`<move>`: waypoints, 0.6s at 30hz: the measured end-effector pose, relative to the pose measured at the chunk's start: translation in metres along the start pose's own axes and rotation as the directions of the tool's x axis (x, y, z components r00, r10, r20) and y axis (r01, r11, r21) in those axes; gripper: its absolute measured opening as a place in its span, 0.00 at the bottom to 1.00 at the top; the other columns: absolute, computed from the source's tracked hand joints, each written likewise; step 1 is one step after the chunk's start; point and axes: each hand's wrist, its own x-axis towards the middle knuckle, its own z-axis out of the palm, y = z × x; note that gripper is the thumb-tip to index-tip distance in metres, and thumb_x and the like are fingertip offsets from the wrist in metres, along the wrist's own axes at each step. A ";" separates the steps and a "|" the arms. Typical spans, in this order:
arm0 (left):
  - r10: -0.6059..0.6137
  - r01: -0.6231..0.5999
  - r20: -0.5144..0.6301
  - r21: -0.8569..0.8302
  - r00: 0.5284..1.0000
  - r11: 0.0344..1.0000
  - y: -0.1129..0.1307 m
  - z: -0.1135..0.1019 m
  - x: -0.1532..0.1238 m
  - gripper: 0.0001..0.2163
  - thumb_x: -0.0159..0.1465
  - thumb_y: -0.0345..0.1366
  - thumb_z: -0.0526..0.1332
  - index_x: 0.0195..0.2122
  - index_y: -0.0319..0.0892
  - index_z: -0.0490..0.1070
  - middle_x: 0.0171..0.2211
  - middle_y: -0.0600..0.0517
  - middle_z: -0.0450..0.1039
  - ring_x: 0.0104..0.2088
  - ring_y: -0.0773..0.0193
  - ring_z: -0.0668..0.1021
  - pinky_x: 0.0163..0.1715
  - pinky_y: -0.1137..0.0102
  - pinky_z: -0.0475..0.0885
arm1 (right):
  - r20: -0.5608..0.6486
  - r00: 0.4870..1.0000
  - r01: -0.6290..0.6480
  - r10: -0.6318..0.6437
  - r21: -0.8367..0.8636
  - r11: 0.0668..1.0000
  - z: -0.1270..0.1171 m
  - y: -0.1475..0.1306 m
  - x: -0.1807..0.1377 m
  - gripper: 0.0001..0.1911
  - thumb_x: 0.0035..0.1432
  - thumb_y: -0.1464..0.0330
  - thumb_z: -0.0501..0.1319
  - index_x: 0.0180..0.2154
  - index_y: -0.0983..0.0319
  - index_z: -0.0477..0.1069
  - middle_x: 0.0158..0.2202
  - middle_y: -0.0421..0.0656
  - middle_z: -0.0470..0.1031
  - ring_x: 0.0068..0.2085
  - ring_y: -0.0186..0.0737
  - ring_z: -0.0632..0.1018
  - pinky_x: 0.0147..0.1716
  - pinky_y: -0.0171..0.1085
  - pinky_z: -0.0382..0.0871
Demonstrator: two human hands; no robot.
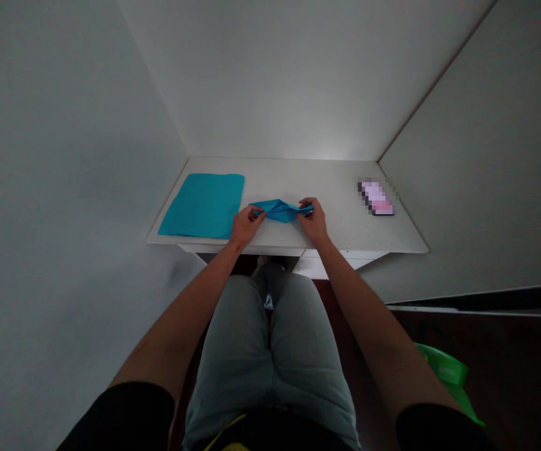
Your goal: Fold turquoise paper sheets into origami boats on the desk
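A folded piece of blue paper (279, 211) is stretched between my two hands, just above or on the white table; I cannot tell whether it touches the top. My left hand (247, 223) pinches its left end between thumb and fingers. At the opposite end, my right hand (314, 220) grips the paper the same way. Creases run across its middle, which bulges into a peaked, pointed shape. Flat on the table to the left lies a large blue sheet of paper (202, 205), its lower right corner close to my left hand.
The white table (340, 232) stands in a corner, with walls behind and on both sides. A phone (377, 198) with a lit, blurred screen lies near its right edge. Below the tabletop is a white drawer front (315, 266). A green plastic object (446, 369) is at the lower right.
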 end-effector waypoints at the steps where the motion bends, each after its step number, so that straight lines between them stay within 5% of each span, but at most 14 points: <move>1: -0.003 0.003 -0.012 0.003 1.000 1.000 0.000 0.000 0.000 0.06 0.68 0.40 0.71 0.42 0.45 0.81 0.29 0.53 0.80 0.31 0.61 0.80 0.36 0.66 0.75 | 0.009 1.000 0.007 -0.007 -0.004 1.000 0.000 0.001 0.000 0.17 0.53 0.69 0.64 0.47 0.56 0.74 0.44 0.43 0.80 0.43 0.44 0.79 0.37 0.40 0.73; 6: -0.009 0.009 -0.024 0.008 1.000 1.000 0.001 0.000 -0.001 0.06 0.68 0.40 0.72 0.42 0.44 0.80 0.30 0.53 0.80 0.32 0.61 0.81 0.38 0.65 0.75 | 0.022 0.999 0.036 -0.035 -0.032 0.999 0.000 -0.001 0.000 0.10 0.59 0.62 0.68 0.42 0.56 0.76 0.43 0.43 0.80 0.41 0.44 0.78 0.35 0.40 0.72; 12: 0.020 -0.021 0.051 0.005 0.998 1.000 -0.001 0.001 -0.001 0.15 0.60 0.37 0.79 0.45 0.44 0.80 0.34 0.51 0.83 0.36 0.59 0.83 0.42 0.64 0.78 | -0.046 0.999 -0.007 0.004 -0.072 0.997 0.000 -0.003 0.001 0.13 0.67 0.54 0.66 0.41 0.56 0.75 0.40 0.42 0.78 0.40 0.43 0.76 0.38 0.41 0.72; 18: 0.037 -0.037 0.050 0.009 0.998 0.999 0.000 0.000 -0.001 0.10 0.63 0.34 0.76 0.43 0.44 0.80 0.35 0.51 0.83 0.37 0.60 0.84 0.44 0.64 0.78 | -0.032 0.999 -0.004 0.002 -0.077 0.997 -0.001 -0.004 0.001 0.13 0.66 0.54 0.65 0.41 0.56 0.74 0.42 0.43 0.80 0.43 0.44 0.77 0.38 0.41 0.73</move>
